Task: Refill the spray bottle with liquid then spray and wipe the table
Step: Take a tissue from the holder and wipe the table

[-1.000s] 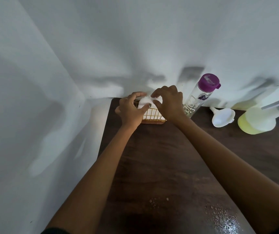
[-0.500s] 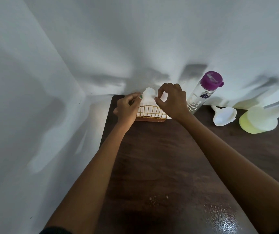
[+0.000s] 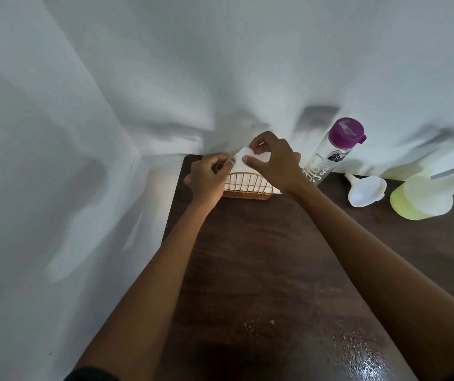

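Observation:
A gold wire napkin holder [image 3: 245,184] full of white tissues stands at the table's far left corner by the wall. My right hand [image 3: 273,162] pinches the top of a white tissue [image 3: 243,155] sticking up from the holder. My left hand [image 3: 209,176] pinches the tissues at the holder's left end. The yellow-tinted spray bottle [image 3: 423,195] stands at the far right, its grey trigger head pointing right. Water droplets [image 3: 357,353] lie on the dark wooden table [image 3: 261,257] near the front.
A clear bottle with a purple cap [image 3: 333,149] stands beside the holder, right of my right hand. A white funnel [image 3: 366,189] lies between it and the spray bottle. White walls close in the table's back and left sides.
My right hand has lifted the tissue a little higher out of the holder. My left hand has shifted slightly left along the holder's end.

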`<state>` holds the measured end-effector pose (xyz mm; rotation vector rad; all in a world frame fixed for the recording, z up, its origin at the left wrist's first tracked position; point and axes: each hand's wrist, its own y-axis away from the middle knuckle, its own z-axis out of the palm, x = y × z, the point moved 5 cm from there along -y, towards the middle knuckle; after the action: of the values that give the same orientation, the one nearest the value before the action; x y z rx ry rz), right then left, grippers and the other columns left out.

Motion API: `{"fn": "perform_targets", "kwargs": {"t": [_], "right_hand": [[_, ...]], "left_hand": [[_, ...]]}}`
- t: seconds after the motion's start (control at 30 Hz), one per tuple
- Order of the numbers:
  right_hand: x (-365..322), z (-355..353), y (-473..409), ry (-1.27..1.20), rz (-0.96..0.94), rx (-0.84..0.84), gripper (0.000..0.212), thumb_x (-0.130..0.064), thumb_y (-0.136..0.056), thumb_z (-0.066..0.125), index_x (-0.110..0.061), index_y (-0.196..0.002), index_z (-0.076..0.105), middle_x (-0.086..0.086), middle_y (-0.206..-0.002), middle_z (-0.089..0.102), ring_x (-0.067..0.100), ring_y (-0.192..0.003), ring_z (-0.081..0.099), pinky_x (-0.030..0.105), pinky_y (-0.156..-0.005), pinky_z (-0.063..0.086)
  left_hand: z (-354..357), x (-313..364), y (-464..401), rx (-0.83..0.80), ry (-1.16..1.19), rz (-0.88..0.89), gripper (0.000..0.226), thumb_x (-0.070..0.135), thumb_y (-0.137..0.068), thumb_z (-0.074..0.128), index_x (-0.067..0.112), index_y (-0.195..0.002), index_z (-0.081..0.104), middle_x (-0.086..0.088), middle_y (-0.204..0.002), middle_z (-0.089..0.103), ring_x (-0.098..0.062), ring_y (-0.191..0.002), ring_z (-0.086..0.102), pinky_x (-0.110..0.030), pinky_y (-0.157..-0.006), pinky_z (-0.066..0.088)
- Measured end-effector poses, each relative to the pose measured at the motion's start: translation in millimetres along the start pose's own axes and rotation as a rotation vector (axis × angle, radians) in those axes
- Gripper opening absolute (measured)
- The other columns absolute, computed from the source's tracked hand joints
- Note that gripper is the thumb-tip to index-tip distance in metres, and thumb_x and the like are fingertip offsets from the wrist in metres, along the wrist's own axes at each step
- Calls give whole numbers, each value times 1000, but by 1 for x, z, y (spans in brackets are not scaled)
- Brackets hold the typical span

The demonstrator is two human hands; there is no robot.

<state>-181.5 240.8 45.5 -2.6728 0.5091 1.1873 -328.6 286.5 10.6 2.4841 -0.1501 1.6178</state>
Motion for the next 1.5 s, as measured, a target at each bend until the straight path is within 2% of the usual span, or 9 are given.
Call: {"fn": "perform_targets", "kwargs": {"t": [0.17, 0.37, 0.57, 0.8, 0.93, 1.1, 1.23, 1.37, 1.5], "right_hand": [[-8, -7, -5, -49, 15, 84, 17, -14, -79, 70, -22, -93, 67, -8, -89, 68, 8, -92, 61, 44, -95, 41], [-8, -12, -4, -14, 9, 98, 5, -24, -80, 72, -22, -85, 73, -15, -82, 65, 1, -82, 50, 46, -98, 38], [-11, -15, -1, -13, 6, 83, 3, -19, -82, 69, -18, -85, 71, -10, -83, 69, 8, -87, 62, 46, -98, 40], [-16, -17, -2, -12, -66, 166, 10, -6, -85, 63, -10, -92, 68, 1, -90, 72, 14, -86, 66, 27, -85, 48], [-14, -15, -4, -40, -47, 175, 15, -2, -87, 59, -8, -99, 66, 4, -93, 71, 18, -85, 65, 31, -81, 50], [-17, -16, -6, -10, -99, 96, 20, -7, -83, 68, -6, -103, 65, 5, -97, 70, 17, -83, 62, 18, -76, 43], [-10, -18, -6, 77, -95, 8, 33, -10, -78, 72, -9, -109, 62, 7, -103, 68, 19, -92, 60, 30, -85, 45], [0, -19, -8, 198, -52, 46, 24, -12, -82, 67, -11, -106, 64, 8, -102, 70, 27, -98, 62, 43, -91, 44], [7, -19, -9, 248, -5, 54, 20, -14, -84, 65, -12, -104, 66, 7, -104, 71, 29, -99, 62, 45, -93, 42]], "left_hand": [[-2, -1, 1, -9, 34, -17, 24, 27, -92, 63, 9, -106, 70, -8, -106, 71, -24, -102, 65, -57, -97, 46], [-4, -3, 0, -16, 24, -10, 24, 29, -93, 62, 10, -104, 70, -7, -105, 70, -24, -102, 65, -56, -98, 45], [-6, -5, -3, 9, 3, 10, 24, 31, -94, 60, 11, -103, 70, -4, -106, 71, -20, -105, 63, -54, -100, 43], [-5, -6, -3, -3, 9, -5, 23, 31, -94, 59, 13, -103, 70, -1, -105, 70, -21, -106, 62, -55, -101, 42], [-2, -7, -6, -29, 18, -25, 12, 33, -95, 57, 23, -94, 63, 7, -97, 64, -21, -103, 64, -57, -100, 43], [-4, -8, -11, -12, 81, -51, 13, 32, -98, 52, 22, -99, 61, 8, -99, 62, -18, -106, 61, -55, -104, 40], [-10, -11, -15, 35, 117, -41, 25, 28, -99, 49, 11, -110, 63, 6, -102, 62, -12, -100, 58, -46, -101, 45], [-13, -19, -18, 63, 194, -51, 26, 23, -99, 50, 6, -113, 62, -5, -108, 65, -21, -104, 61, -32, -88, 48], [-14, -26, -20, 68, 198, -58, 27, 24, -99, 49, 7, -114, 64, -4, -108, 66, -17, -99, 61, -27, -84, 48]]}}
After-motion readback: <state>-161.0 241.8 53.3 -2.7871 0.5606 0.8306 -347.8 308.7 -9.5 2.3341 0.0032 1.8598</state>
